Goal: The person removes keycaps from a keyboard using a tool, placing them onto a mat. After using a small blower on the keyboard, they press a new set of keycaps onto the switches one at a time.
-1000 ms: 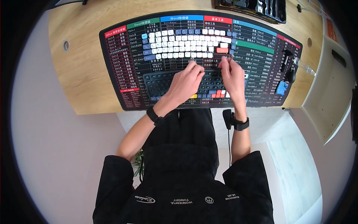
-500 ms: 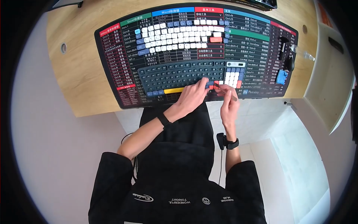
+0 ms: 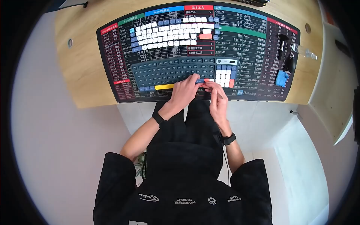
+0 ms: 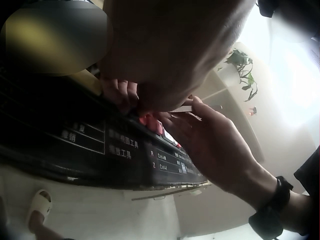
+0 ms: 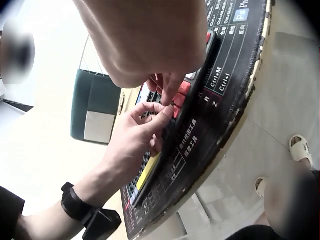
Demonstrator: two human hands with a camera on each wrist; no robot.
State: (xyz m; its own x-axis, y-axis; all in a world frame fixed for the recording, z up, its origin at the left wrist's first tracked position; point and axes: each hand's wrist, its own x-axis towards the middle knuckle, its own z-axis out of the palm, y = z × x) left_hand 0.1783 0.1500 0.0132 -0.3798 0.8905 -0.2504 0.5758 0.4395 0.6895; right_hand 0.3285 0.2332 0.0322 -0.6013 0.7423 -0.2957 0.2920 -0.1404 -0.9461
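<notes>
A dark keyboard point(image 3: 165, 71) has bare switches over most of its main block. A yellow space bar point(image 3: 164, 87), blue keys and red keys point(image 5: 184, 88) line its front row. My left hand point(image 3: 183, 92) bends over the front row, its thumb and index fingertip close together beside the red keys; I cannot tell whether they pinch a keycap. Right beside it, my right hand point(image 3: 218, 103) grips a slim, flat metal tool point(image 4: 185, 108), its tip hidden among the fingers. Behind the keyboard, loose white keycaps point(image 3: 165, 33) lie in rows with several blue ones and a red one point(image 3: 205, 36).
A printed shortcut mat point(image 3: 247, 71) covers much of the wooden desk point(image 3: 84, 71). At its right lie a black-headed hammer point(image 3: 282, 45), a clear bottle-like item point(image 3: 305, 51) and a blue lump point(image 3: 282, 78). White number-pad keys point(image 3: 223, 77) fill the keyboard's right end.
From near the right end of the loose keycaps, my right hand has come toward the front row with the metal tool. My left hand has come there too, and now their fingertips meet.
</notes>
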